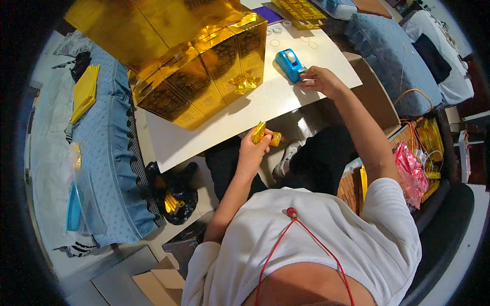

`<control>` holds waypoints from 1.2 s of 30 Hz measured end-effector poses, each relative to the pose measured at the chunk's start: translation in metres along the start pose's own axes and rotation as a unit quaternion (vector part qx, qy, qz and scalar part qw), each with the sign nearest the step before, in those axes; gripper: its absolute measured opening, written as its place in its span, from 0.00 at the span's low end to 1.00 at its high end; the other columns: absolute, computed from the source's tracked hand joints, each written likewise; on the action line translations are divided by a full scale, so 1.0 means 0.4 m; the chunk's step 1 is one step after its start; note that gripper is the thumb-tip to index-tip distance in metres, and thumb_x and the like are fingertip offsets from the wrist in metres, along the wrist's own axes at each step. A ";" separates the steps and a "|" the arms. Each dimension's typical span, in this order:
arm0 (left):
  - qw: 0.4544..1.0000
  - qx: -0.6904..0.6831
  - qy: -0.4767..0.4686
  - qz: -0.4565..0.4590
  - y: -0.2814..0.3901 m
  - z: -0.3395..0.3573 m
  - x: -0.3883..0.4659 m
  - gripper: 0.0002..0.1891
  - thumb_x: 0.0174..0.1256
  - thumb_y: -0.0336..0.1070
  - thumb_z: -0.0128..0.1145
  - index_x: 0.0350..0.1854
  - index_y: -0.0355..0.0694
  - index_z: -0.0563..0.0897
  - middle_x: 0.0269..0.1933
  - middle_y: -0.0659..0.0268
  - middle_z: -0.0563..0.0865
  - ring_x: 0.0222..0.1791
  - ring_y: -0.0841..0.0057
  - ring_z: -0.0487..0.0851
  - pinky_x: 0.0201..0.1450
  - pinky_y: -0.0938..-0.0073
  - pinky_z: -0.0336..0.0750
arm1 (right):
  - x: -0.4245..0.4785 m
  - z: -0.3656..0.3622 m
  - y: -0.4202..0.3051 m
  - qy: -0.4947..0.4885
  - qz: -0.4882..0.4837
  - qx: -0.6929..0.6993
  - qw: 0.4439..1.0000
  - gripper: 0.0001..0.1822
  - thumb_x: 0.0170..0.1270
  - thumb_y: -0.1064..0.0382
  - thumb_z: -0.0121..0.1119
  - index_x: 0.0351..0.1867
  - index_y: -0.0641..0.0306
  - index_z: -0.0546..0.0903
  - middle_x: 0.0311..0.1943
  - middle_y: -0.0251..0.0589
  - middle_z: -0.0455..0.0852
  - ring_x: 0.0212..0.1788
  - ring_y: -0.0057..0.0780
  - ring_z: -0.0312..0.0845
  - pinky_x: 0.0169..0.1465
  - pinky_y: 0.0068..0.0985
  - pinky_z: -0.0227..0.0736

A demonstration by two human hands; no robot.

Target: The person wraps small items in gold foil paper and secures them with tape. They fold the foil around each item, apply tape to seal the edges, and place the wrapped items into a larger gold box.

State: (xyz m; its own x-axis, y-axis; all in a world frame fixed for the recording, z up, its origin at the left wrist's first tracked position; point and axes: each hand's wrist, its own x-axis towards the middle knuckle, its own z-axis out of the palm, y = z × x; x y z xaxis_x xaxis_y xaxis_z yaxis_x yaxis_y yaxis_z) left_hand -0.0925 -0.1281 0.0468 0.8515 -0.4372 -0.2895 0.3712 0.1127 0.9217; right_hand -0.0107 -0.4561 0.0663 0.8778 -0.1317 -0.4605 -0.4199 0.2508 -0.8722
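My left hand (pixel 257 147) holds a folded piece of gold foil paper (pixel 258 132) just off the table's front edge, above my legs. At the cutter end of a blue tape dispenser (pixel 287 65), my right hand (pixel 319 82) touches it with thumb and fingers; any piece of tape between them is too small to tell. The dispenser carries a roll of clear tape and stands on the white table (pixel 325 49). Left of it stands a large gold foil box (pixel 203 72) with its top raised. A crumpled gold foil ornament (pixel 245 83) sits against the box's lower front.
Rubber bands (pixel 275 43), white tape rings (pixel 276 30) and a stack of gold packets (pixel 302 13) lie at the table's back. A cardboard box (pixel 373 91) stands at the right. Yellow paper (pixel 85 93) rests on the blue sofa (pixel 107 153). A black plastic bag (pixel 180 206) lies on the floor.
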 end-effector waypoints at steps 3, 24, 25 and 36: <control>1.000 0.008 0.002 0.005 -0.001 0.005 -0.002 0.05 0.70 0.32 0.60 0.44 0.39 0.82 0.33 0.71 0.81 0.26 0.88 0.74 0.30 0.85 0.70 | -0.018 0.014 0.004 -0.014 0.010 0.019 1.000 0.17 0.68 0.57 0.56 0.47 0.71 0.78 0.46 0.51 0.84 0.48 0.40 0.87 0.56 0.34 0.80; 1.000 0.005 0.010 -0.009 -0.012 0.009 0.016 0.08 0.70 0.34 0.62 0.47 0.40 0.82 0.33 0.71 0.83 0.25 0.89 0.74 0.26 0.88 0.66 | 0.024 0.016 0.086 0.096 -0.018 0.047 0.994 0.12 0.70 0.57 0.58 0.30 0.62 0.80 0.23 0.34 0.79 0.24 0.23 0.73 0.29 0.22 0.67; 1.000 0.010 0.010 -0.009 -0.015 0.009 0.015 0.08 0.70 0.34 0.62 0.47 0.40 0.82 0.33 0.71 0.83 0.25 0.89 0.74 0.26 0.88 0.66 | 0.025 0.017 0.081 0.100 -0.007 0.047 0.994 0.13 0.70 0.57 0.58 0.29 0.62 0.79 0.23 0.34 0.78 0.23 0.24 0.72 0.28 0.23 0.66; 1.000 0.018 -0.010 0.003 -0.003 0.028 0.030 0.07 0.70 0.34 0.61 0.47 0.40 0.82 0.33 0.72 0.82 0.25 0.89 0.74 0.27 0.88 0.66 | 0.093 -0.001 0.088 0.106 0.039 -0.183 0.977 0.09 0.67 0.60 0.61 0.29 0.59 0.78 0.20 0.31 0.73 0.18 0.22 0.64 0.23 0.25 0.59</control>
State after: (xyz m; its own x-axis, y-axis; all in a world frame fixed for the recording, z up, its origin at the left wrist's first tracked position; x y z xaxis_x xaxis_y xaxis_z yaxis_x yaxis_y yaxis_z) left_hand -0.0869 -0.1437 0.0450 0.8462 -0.4540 -0.2789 0.3519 0.0831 0.9323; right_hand 0.0071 -0.4527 0.0183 0.7885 -0.3318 -0.5178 -0.5719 -0.0859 -0.8158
